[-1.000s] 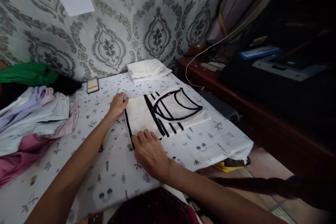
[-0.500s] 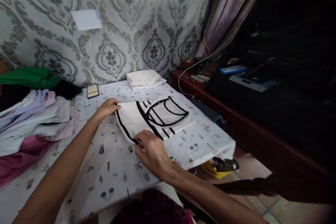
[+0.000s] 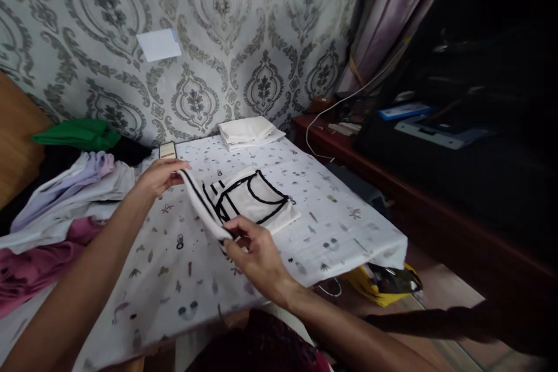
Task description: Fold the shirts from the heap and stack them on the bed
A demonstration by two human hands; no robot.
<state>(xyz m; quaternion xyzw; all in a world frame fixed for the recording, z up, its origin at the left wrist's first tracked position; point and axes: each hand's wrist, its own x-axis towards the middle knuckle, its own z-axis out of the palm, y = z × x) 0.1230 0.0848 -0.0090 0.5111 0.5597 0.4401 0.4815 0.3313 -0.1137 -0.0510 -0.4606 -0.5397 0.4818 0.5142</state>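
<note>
A white knit top with black trim [image 3: 265, 196] lies partly folded on the patterned tablecloth [image 3: 257, 279], its neckline towards the right. Its near-left edge is raised off the cloth between my two hands. My left hand [image 3: 160, 176] pinches the far corner of that edge. With thumb and fingers, my right hand [image 3: 257, 256] grips the near corner. The lifted part stands up as a narrow band, and the cloth behind it is partly hidden.
Folded white clothes [image 3: 250, 129] are stacked by the wall. Left lies a heap of clothes [image 3: 100, 186] with a green garment [image 3: 78, 133] on top. A phone-like object [image 3: 168, 150] rests behind my left hand. Right stands a dark red cabinet [image 3: 325, 128] with a white cable [image 3: 307, 133].
The top's near-left edge has risen from lying flat to standing up, and the top has shifted left. Both hands keep their grip. The camera view has turned slightly left.
</note>
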